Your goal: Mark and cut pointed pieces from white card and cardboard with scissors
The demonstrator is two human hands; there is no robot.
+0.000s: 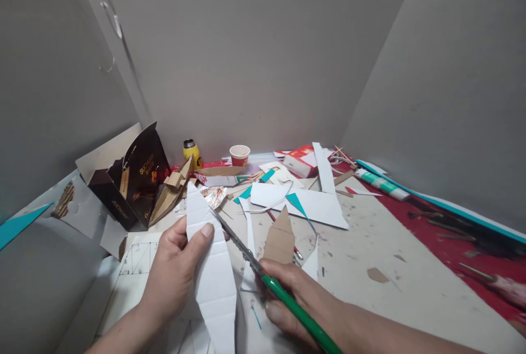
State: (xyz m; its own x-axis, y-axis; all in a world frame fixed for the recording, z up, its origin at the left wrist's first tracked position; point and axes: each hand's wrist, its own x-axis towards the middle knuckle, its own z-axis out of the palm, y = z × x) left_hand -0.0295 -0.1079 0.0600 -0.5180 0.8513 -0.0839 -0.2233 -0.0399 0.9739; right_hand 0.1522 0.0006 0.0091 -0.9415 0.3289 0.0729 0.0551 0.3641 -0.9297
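My left hand [175, 266] grips a long white cardboard piece [216, 283] with a pointed tip and several crosswise creases, the thumb pressed on its face. In my right hand [293, 293] is a pair of scissors with green handles [293, 310]. The blades point up and left, touching or very near the right edge of the white piece close to its tip. Whether the blades are parted I cannot tell. Beyond my right hand lies a brown pointed cardboard piece [280, 239]. The lower end of the white piece runs out of view.
A dark printed box [142, 178] stands at the left beside a brown cardboard boat shape [172, 192]. Further back are a yellow bottle [192, 151] and a paper cup [239, 155]. White offcuts [304, 206] lie mid-table. Grey panels [246, 58] enclose the table.
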